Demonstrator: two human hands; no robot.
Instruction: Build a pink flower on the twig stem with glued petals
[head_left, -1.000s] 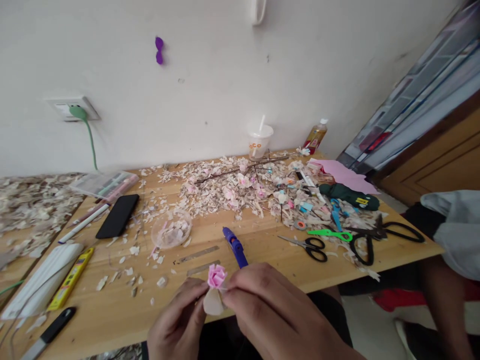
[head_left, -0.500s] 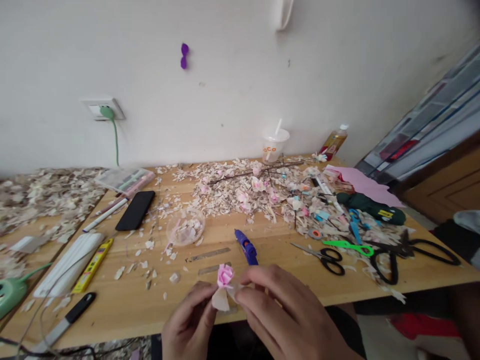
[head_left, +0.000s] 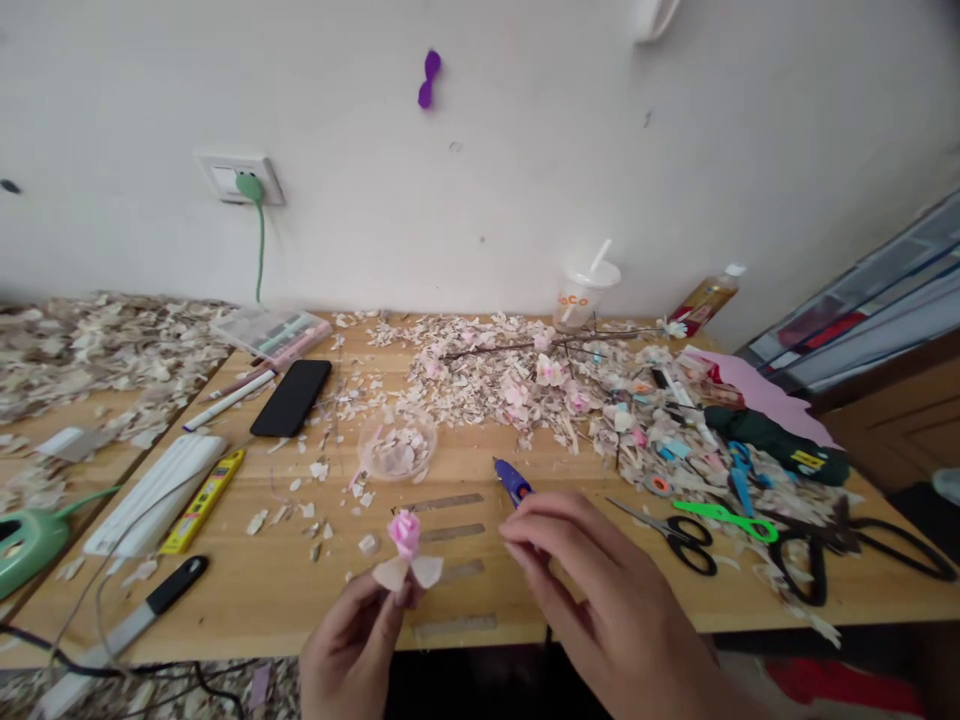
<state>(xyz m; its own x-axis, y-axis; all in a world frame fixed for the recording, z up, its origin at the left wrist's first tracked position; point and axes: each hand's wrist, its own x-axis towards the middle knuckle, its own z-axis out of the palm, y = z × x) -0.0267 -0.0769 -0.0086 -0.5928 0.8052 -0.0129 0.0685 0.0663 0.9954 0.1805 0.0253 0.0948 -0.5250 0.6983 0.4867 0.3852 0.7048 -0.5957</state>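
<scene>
My left hand point(head_left: 356, 635) is closed in a pinch round the base of a small handmade flower point(head_left: 405, 535). Its top is a crumpled pink bloom, and two pale cream petals point(head_left: 427, 571) spread out below it. My right hand point(head_left: 600, 590) hovers over the table's front edge, apart from the flower. Its thumb and fingers are drawn together, and nothing shows between the tips. Just beyond those fingertips lies a blue glue gun point(head_left: 513, 478), its rear part hidden behind the hand.
A clear round dish point(head_left: 367, 450) of petal scraps stands near several strips stuck to the table. Black-handled scissors point(head_left: 690, 545) and green scissors point(head_left: 724, 517) lie at right. A flowering twig point(head_left: 487, 350) rests among scraps. At left are a phone point(head_left: 292, 398) and a cutter knife point(head_left: 176, 588).
My right hand has come away from the flower and sits nearer the glue gun. The left hand has shifted slightly left with the flower, whose two pale petals now show spread. The view has turned left.
</scene>
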